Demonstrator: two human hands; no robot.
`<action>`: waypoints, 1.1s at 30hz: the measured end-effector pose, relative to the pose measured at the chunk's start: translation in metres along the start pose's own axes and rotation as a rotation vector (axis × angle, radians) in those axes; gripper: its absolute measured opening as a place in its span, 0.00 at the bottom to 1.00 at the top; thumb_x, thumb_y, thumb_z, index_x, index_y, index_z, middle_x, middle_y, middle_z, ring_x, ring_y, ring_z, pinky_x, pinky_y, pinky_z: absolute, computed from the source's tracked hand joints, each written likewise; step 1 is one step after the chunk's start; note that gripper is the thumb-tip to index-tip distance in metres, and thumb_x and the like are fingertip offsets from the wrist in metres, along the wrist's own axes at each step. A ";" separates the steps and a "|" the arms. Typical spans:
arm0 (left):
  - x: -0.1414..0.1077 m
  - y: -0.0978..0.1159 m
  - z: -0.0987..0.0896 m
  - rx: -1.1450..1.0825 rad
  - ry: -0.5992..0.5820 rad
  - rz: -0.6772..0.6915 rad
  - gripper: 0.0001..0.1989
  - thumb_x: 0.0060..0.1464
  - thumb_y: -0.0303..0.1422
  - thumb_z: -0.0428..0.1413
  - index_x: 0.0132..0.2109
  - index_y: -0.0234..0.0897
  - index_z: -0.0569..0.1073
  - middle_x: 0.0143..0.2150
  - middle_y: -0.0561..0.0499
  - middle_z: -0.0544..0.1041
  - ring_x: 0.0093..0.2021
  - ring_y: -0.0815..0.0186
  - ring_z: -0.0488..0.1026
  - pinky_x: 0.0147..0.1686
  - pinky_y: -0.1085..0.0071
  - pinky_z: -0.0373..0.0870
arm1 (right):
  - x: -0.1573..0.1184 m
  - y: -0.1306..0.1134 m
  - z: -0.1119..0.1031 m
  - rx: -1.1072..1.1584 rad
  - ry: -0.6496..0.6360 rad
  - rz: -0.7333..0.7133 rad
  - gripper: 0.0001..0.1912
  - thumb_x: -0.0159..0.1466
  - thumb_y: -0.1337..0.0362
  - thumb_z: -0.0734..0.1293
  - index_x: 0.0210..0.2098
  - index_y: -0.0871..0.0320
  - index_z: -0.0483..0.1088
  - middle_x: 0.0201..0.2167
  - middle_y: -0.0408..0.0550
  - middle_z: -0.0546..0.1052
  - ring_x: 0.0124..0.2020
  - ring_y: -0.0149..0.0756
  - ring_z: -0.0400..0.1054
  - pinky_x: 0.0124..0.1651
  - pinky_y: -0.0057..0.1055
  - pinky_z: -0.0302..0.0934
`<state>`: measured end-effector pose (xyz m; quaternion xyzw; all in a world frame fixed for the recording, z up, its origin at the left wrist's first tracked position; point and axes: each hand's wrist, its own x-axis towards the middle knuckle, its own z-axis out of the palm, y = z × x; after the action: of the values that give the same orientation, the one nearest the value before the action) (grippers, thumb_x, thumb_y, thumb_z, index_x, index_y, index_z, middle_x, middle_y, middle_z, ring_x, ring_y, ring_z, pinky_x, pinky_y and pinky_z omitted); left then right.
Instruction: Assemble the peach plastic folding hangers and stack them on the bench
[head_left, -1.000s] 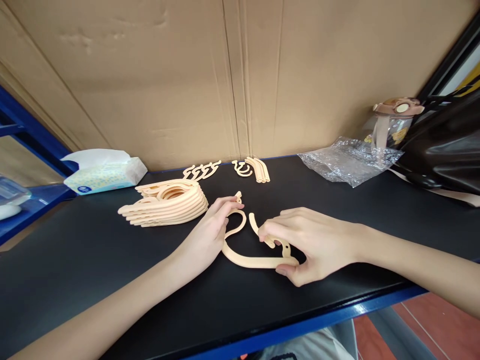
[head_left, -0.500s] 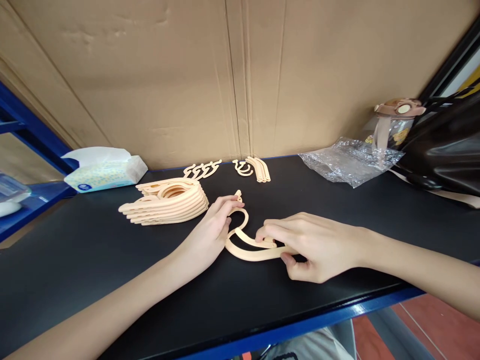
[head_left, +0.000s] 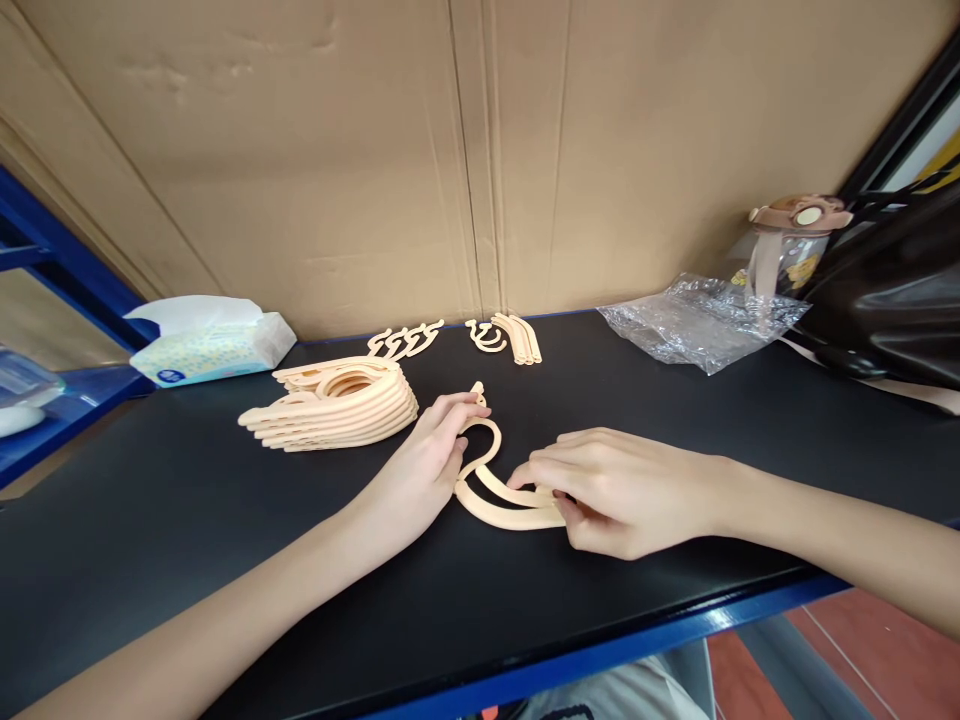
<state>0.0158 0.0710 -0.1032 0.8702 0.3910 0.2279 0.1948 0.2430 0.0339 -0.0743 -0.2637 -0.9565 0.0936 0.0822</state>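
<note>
A cream folding clothes hanger (head_left: 502,515) lies on the black tabletop between my two hands, its curved arms bent toward the right. My left hand (head_left: 439,450) is closed on the hanger's left part, beside the round hook; the fingers hide some of it. At the arms' right ends, my right hand (head_left: 615,490) pinches the two pieces together, covering their tips. Left of my left hand stands a stack of matching cream hangers (head_left: 337,405), neatly piled.
Loose hooks (head_left: 405,340) lie at the back, with more hooks (head_left: 486,336) and curved arm pieces (head_left: 517,340) to their right. A tissue pack (head_left: 210,345) sits back left. Crumpled clear plastic (head_left: 690,320), a drinking bottle (head_left: 795,250) and a black bag (head_left: 892,290) occupy the right.
My right thumb and fingers have closed in on the ends of the hanger's arms, bringing the two arms nearer each other. My left hand has hardly moved.
</note>
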 end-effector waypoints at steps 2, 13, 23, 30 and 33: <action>0.000 0.000 0.001 -0.003 -0.003 0.003 0.17 0.61 0.25 0.39 0.54 0.43 0.61 0.59 0.50 0.59 0.62 0.65 0.56 0.62 0.60 0.57 | 0.000 0.002 0.002 -0.027 -0.015 -0.002 0.14 0.60 0.72 0.58 0.45 0.60 0.64 0.28 0.43 0.68 0.26 0.31 0.58 0.34 0.29 0.53; -0.001 -0.002 0.001 -0.018 0.003 0.009 0.17 0.61 0.25 0.40 0.54 0.43 0.61 0.58 0.51 0.59 0.60 0.66 0.58 0.61 0.62 0.60 | -0.002 0.003 0.002 -0.177 -0.001 -0.049 0.11 0.67 0.59 0.56 0.35 0.58 0.65 0.33 0.43 0.64 0.28 0.28 0.58 0.32 0.28 0.53; 0.000 0.002 -0.002 -0.061 0.026 0.032 0.15 0.64 0.29 0.42 0.55 0.45 0.61 0.57 0.52 0.62 0.58 0.68 0.61 0.60 0.65 0.60 | 0.001 0.014 0.004 -0.159 0.098 -0.023 0.06 0.64 0.65 0.60 0.37 0.60 0.65 0.34 0.46 0.68 0.35 0.33 0.60 0.42 0.31 0.56; 0.002 0.004 -0.006 -0.048 0.007 0.135 0.16 0.62 0.25 0.40 0.52 0.43 0.63 0.56 0.50 0.63 0.57 0.66 0.63 0.56 0.66 0.63 | 0.000 0.020 0.000 -0.140 0.133 0.009 0.03 0.61 0.70 0.61 0.35 0.59 0.64 0.34 0.44 0.69 0.37 0.32 0.60 0.43 0.31 0.55; 0.002 0.005 -0.006 -0.031 -0.009 0.147 0.16 0.60 0.24 0.42 0.52 0.43 0.64 0.56 0.50 0.63 0.55 0.65 0.64 0.54 0.66 0.65 | 0.000 0.019 -0.001 -0.147 0.137 0.024 0.04 0.60 0.71 0.61 0.35 0.59 0.64 0.33 0.44 0.70 0.36 0.33 0.60 0.43 0.31 0.55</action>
<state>0.0169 0.0703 -0.0954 0.8945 0.3213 0.2437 0.1930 0.2523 0.0498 -0.0779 -0.2860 -0.9498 0.0059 0.1267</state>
